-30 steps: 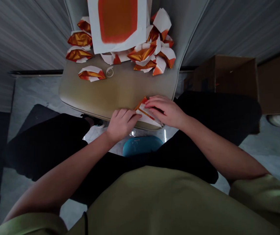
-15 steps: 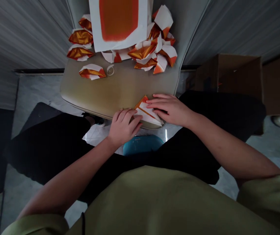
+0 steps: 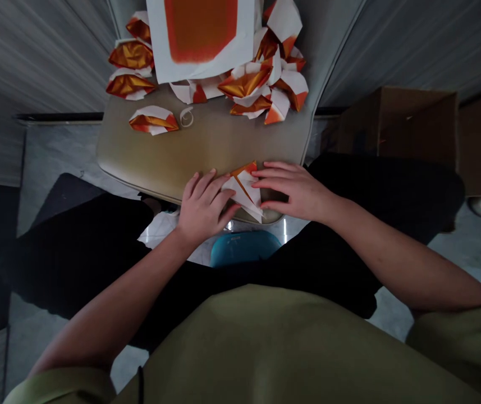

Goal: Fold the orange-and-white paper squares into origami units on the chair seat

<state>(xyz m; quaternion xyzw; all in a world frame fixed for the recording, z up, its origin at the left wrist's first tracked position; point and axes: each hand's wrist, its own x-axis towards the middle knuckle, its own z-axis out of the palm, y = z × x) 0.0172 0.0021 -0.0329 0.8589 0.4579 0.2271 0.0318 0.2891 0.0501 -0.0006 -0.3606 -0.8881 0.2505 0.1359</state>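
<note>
"So, is anything actually gripped?"

"No, nothing's clenched. The left hand point(image 3: 204, 205) and the right hand point(image 3: 294, 191) lie open, fingers pressing flat on the folded orange-and-white paper point(image 3: 242, 191) at the near edge of the padded seat point(image 3: 206, 151)."

"What's the risk?"

"Its lower corner sits right at that edge, so uneven pressure could skew the folds or push it off onto the floor point(image 3: 59, 146). The layers could also spring up if the pressure eases."

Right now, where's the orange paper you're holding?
In the head view, the folded orange-and-white paper lies on the near edge of the beige seat, between the left hand and right hand.
</note>
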